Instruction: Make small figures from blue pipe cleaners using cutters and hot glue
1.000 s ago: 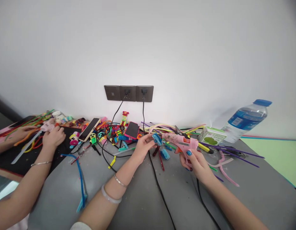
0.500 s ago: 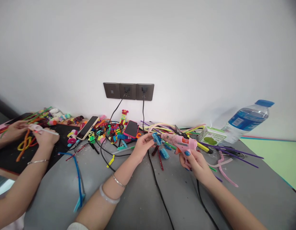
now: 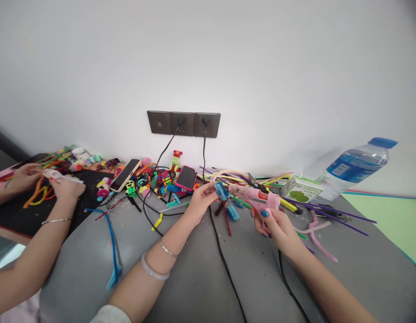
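Observation:
My right hand is wrapped round the handle of a pink hot glue gun, its nozzle pointing left. A bundle of blue pipe cleaner is pinched in the fingertips of my left hand. The nozzle is right beside that bundle; whether they touch I cannot tell. Below it, another blue pipe-cleaner piece and a dark red glittery strip are on the grey table. Farther left lies a bent blue pipe cleaner.
A co-worker's hands hold a white-and-pink glue gun at left. Two phones and small pipe-cleaner figures line the wall. Black cables cross the table. A green-white box and water bottle stand right, near a yellow-handled cutter.
The view has shifted slightly. Both my hands keep their hold, with the glue gun's nozzle still close to the blue bundle. The co-worker's hands have moved little.

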`<state>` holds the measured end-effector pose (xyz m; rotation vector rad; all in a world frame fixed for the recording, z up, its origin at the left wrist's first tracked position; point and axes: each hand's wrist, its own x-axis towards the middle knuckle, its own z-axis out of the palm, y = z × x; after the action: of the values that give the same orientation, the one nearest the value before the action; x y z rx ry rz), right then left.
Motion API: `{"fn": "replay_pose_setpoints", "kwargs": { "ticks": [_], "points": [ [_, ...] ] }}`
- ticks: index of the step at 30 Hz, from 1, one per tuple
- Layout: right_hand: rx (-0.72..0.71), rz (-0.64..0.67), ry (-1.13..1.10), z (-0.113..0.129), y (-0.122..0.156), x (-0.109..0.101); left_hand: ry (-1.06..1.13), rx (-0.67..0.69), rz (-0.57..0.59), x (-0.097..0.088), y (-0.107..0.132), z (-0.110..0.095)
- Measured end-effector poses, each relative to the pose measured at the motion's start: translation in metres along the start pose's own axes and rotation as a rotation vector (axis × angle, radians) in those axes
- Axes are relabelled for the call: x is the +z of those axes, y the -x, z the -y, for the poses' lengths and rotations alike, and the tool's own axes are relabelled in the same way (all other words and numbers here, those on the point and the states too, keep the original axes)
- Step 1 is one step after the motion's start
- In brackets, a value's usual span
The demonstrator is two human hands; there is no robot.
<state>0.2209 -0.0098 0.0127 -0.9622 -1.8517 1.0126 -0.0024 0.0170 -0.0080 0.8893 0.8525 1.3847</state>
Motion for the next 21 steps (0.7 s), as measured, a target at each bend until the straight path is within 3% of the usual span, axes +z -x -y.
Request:
{"fn": "replay_pose_setpoints", "kwargs": {
  "ticks": [21],
  "points": [
    [-0.025, 0.032, -0.024, -0.0009, 0.0005, -0.0011, 0.023, 0.009, 0.006, -0.0004, -0.0012, -0.0007]
  ]
}}
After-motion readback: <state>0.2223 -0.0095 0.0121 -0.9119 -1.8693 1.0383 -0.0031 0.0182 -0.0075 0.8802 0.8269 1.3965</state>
